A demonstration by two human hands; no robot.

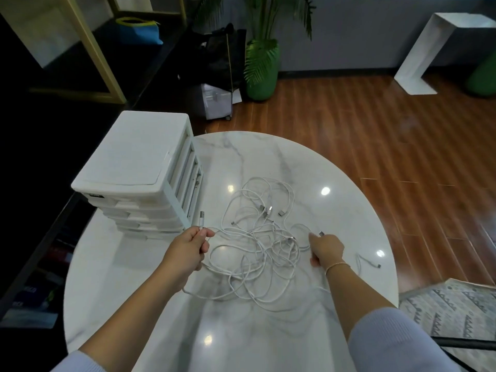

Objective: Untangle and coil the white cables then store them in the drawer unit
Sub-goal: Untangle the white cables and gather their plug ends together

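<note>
A tangle of white cables [257, 245] lies in loose loops on the round marble table [268, 157], with several metal plugs showing near its far side. My left hand [188, 251] grips one cable end, its plug [201, 218] sticking up above my fist. My right hand [326, 251] holds another cable end at the tangle's right edge, a plug [321, 233] poking out past my fingers. The white drawer unit [139, 170] stands at the table's left, its drawers closed, just beyond my left hand.
A short loose cable end [367, 261] lies near the table's right edge. Beyond the table are a wooden floor, a green potted plant [261, 65], a black shelf at left and a patterned rug [456, 312] at lower right.
</note>
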